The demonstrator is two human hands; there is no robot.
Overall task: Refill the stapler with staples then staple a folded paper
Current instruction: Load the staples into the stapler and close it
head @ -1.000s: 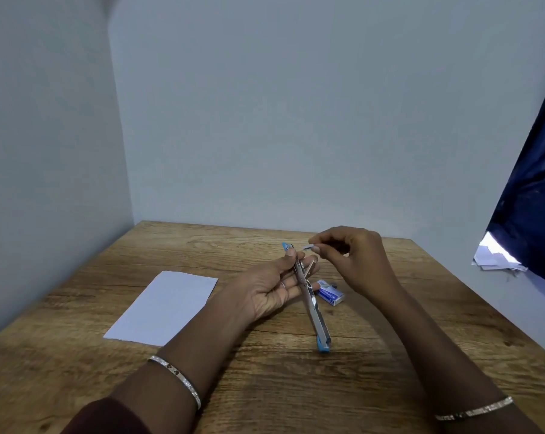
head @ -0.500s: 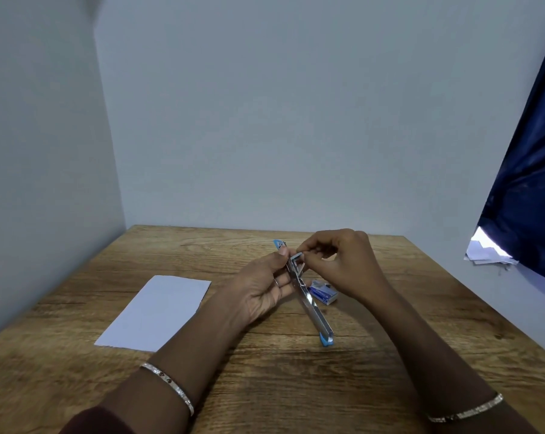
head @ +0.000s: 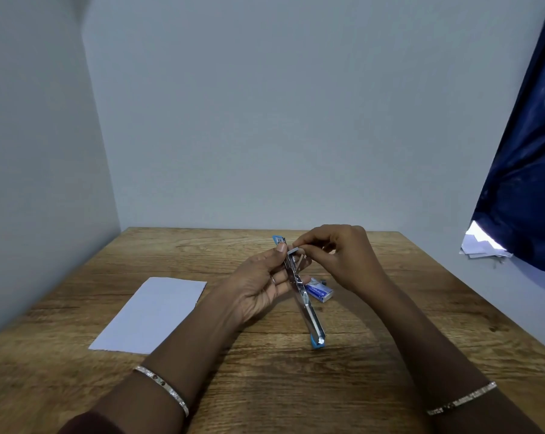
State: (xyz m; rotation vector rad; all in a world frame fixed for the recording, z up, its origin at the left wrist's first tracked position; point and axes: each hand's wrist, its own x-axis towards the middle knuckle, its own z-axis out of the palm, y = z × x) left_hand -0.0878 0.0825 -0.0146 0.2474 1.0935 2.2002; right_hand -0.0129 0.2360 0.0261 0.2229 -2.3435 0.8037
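Observation:
A blue and silver stapler [head: 308, 311] is swung fully open into one long line, its near blue end resting on the wooden table [head: 264, 386]. My left hand [head: 261, 286] grips its upper half from the left. My right hand [head: 340, 258] pinches a small strip of staples [head: 294, 251] and holds it at the stapler's open metal channel. A small blue and white staple box [head: 320, 292] lies on the table just behind the stapler. A white sheet of paper [head: 152, 314] lies flat to the left.
Grey walls close off the table at the left and the back. A dark blue curtain [head: 528, 183] hangs at the right, with loose white papers [head: 481, 245] on a ledge below it.
My right hand has brought the staple strip down and left to the stapler's channel. The stapler's near end has shifted slightly, and the camera has tilted a little.

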